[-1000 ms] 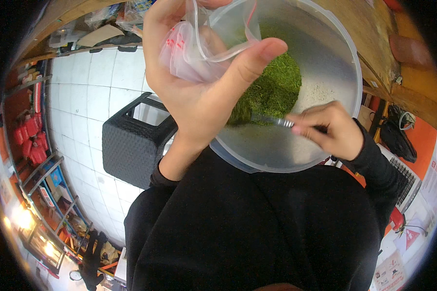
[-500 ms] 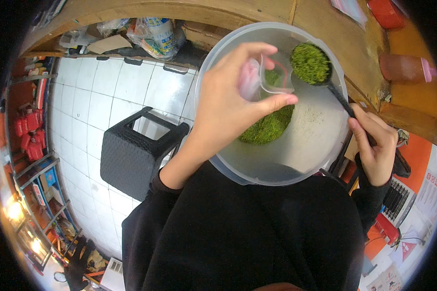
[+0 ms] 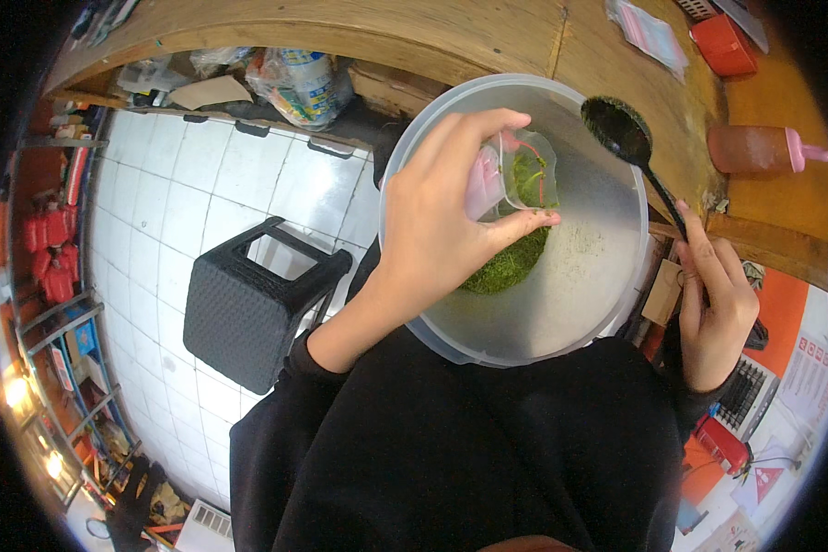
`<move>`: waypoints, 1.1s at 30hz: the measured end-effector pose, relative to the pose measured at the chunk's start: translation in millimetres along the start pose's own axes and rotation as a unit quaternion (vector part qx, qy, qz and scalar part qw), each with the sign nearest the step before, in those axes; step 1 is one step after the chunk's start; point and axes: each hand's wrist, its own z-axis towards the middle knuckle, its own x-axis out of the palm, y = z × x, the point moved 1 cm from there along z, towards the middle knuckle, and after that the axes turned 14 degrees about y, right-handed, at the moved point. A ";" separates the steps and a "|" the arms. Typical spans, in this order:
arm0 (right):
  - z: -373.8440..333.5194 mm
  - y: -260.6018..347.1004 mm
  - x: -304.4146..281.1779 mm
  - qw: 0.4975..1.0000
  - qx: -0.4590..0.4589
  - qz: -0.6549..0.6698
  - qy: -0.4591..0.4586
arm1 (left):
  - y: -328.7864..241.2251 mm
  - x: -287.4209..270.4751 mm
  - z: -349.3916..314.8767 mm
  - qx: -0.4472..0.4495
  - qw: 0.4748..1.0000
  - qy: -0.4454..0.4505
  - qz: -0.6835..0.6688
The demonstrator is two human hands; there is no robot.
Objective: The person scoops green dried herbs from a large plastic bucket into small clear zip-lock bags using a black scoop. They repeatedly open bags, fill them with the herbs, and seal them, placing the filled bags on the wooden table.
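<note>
The black ladle (image 3: 618, 131) has shed its heap and, nearly bare, overlaps the rim of the translucent tub (image 3: 580, 290), gripped by the right hand (image 3: 719, 299). The left hand (image 3: 432, 207) grasps a clear bag (image 3: 535, 175), partly hiding the tub's green shreds (image 3: 511, 267). A wooden counter (image 3: 497, 41) runs beyond; a black stool (image 3: 239, 313) stands on white tiles (image 3: 175, 221).

A white tiled floor (image 3: 156, 248) spreads at left beneath a black textured plastic stool (image 3: 235, 322). A wooden workbench (image 3: 414, 35) bends across the top. Metal shelving (image 3: 57, 311) lines the far left; bright lights (image 3: 16, 391) glow below it. An orange-and-white wall (image 3: 791, 304) shows at right.
</note>
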 end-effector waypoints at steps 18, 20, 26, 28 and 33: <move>57.6 27.9 70.5 0.859 -0.110 0.490 -0.097 | 1.4 -5.6 -6.0 -0.053 0.991 -0.011 -0.125; 57.7 23.3 68.8 0.803 -0.087 0.588 -0.037 | -2.2 -6.5 -3.5 -0.077 0.986 -0.017 -0.144; 59.1 12.8 74.9 0.719 -0.115 0.685 0.020 | -6.0 -10.4 -4.6 -0.085 0.975 -0.002 -0.203; 58.0 12.3 76.0 0.730 -0.142 0.668 0.022 | -7.1 -13.0 -7.0 -0.087 0.980 0.000 -0.180; 56.2 25.8 68.0 0.725 -0.090 0.682 0.040 | -7.4 -11.0 -5.3 -0.074 0.972 0.025 -0.220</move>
